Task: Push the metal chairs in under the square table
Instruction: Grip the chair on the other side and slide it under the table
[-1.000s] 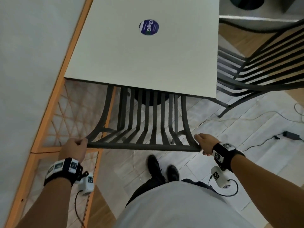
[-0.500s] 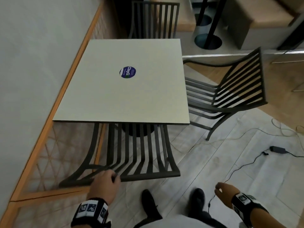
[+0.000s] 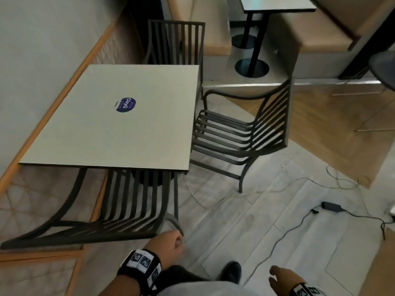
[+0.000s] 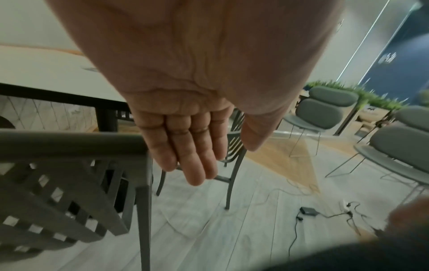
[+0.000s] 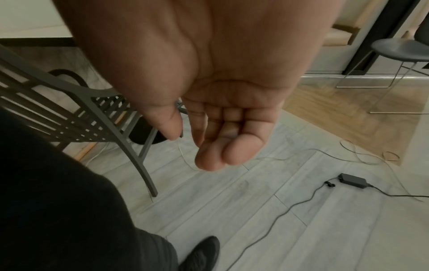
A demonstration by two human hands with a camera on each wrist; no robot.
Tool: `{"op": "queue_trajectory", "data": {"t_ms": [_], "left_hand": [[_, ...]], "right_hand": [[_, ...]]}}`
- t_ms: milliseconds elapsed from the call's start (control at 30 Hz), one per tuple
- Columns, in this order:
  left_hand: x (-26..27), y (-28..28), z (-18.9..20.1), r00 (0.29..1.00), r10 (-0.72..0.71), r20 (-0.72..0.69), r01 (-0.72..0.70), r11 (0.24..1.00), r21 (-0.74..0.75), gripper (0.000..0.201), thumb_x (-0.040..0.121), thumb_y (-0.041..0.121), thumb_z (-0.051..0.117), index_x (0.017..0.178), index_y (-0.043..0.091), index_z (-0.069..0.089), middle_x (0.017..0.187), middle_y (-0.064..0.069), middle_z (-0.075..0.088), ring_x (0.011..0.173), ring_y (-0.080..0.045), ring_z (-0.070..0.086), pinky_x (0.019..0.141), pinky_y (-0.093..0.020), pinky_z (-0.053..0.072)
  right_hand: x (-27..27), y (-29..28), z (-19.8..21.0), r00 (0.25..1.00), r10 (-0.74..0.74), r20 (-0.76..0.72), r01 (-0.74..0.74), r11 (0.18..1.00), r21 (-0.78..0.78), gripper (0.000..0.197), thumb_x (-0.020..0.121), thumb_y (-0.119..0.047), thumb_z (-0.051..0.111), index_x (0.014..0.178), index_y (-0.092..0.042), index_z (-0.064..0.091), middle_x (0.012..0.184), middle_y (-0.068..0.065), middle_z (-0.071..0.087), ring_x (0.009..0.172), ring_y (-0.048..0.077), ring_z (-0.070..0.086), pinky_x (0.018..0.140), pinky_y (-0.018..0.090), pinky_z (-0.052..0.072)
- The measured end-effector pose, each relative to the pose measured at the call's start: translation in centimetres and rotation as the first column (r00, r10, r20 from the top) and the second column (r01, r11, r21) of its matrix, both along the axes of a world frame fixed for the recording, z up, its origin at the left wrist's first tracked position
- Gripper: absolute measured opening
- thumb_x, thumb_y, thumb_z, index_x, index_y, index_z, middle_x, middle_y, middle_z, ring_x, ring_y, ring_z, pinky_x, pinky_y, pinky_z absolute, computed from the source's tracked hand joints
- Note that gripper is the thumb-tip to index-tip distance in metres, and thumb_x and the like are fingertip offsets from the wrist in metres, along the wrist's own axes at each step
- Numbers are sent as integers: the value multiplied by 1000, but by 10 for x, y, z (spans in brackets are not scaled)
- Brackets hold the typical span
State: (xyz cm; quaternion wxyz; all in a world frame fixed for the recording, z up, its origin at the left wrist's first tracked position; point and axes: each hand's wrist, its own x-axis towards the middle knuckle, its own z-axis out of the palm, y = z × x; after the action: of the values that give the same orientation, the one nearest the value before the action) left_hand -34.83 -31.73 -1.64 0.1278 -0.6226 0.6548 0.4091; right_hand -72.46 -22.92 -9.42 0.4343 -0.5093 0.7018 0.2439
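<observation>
The square white table [image 3: 96, 129] carries a blue sticker. The near metal chair [image 3: 136, 206] sits tucked under its front edge, top rail towards me. My left hand [image 3: 178, 239] is at the right end of that rail [image 4: 69, 146]; its fingers [image 4: 185, 155] lie straight beside the rail's corner and grip nothing. My right hand [image 3: 275, 274] hangs low on the right, and in its wrist view the right hand [image 5: 209, 146] is loosely curled and empty. A second chair [image 3: 245, 133] stands out from the table's right side. A third chair [image 3: 175, 39] stands at the far side.
A wall with an orange-trimmed panel [image 3: 42, 199] runs along the left. A power adapter [image 3: 332, 206] and loose cables lie on the floor to the right. A raised step with another table [image 3: 275, 3] is behind. Grey padded chairs [image 4: 325, 113] stand further off. My shoe [image 3: 233, 272] is below.
Both hands have come off the near chair's top rail. The right hand dropped low to the right, the left moved to the rail's right end. The view pulled back and turned right.
</observation>
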Motion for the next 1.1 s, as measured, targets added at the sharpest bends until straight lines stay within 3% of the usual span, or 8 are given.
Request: {"op": "queue_trajectory", "data": {"t_ms": [233,333,433,600,700,800,933,1100], "left_hand": [[-55,-29,-28,990,77,115,-87,993,84,28,91,47,54,106,27,66,101,6,70,93,-15,65,88,-35,53],[-75,-41,-44,979,74,189,-101,985,141,18,90,37,54,87,23,64,83,5,64,77,-19,60,76,-33,49],[-99,-54,-66,966,63,249,-118,970,215,14,90,36,53,86,24,59,88,3,63,81,-18,58,81,-33,50],[-134,-104,-133,951,144,273,-226,927,298,36,80,43,52,95,16,70,95,-2,73,91,-21,69,83,-31,53],[-163,-150,-164,942,185,281,-275,906,322,39,72,53,47,75,18,63,76,1,67,83,-23,70,72,-29,51],[-226,-212,-118,933,265,242,-322,915,242,33,86,42,55,63,18,53,64,3,56,68,-23,60,60,-29,38],[-282,-283,-81,914,386,122,-401,905,140,24,90,39,57,89,17,68,83,-2,70,76,-22,65,63,-31,44],[-336,-352,-53,881,472,35,-473,880,38,26,93,41,56,99,19,67,96,-4,72,89,-25,67,83,-39,54]], "right_hand": [[-91,5,0,996,-70,-61,67,996,-63,38,95,-44,40,129,-27,48,127,3,62,114,19,59,91,29,45],[-128,5,-9,993,-106,-57,104,994,-40,35,93,-47,42,123,-30,51,124,0,64,112,18,60,92,27,46],[-168,-6,-20,996,-83,-20,84,996,35,29,92,-48,46,116,-33,51,129,-3,60,115,16,59,97,25,44],[-246,-60,-37,995,88,-40,-82,988,133,31,90,-26,60,115,-8,62,119,10,60,109,22,56,108,29,37],[-289,-118,-25,993,103,49,-110,977,180,69,72,-57,55,126,-14,55,135,6,54,117,19,54,110,25,35],[-323,-202,-10,996,-68,-53,73,990,118,86,65,-85,40,127,-26,51,133,3,58,121,19,55,98,25,43],[-370,-330,26,990,18,-142,-25,998,-49,48,87,-52,40,127,-28,53,127,5,63,114,23,59,95,32,47],[-402,-519,65,966,200,-163,-239,933,-270,38,93,-45,45,127,-28,52,120,7,65,108,27,61,91,36,49]]}}
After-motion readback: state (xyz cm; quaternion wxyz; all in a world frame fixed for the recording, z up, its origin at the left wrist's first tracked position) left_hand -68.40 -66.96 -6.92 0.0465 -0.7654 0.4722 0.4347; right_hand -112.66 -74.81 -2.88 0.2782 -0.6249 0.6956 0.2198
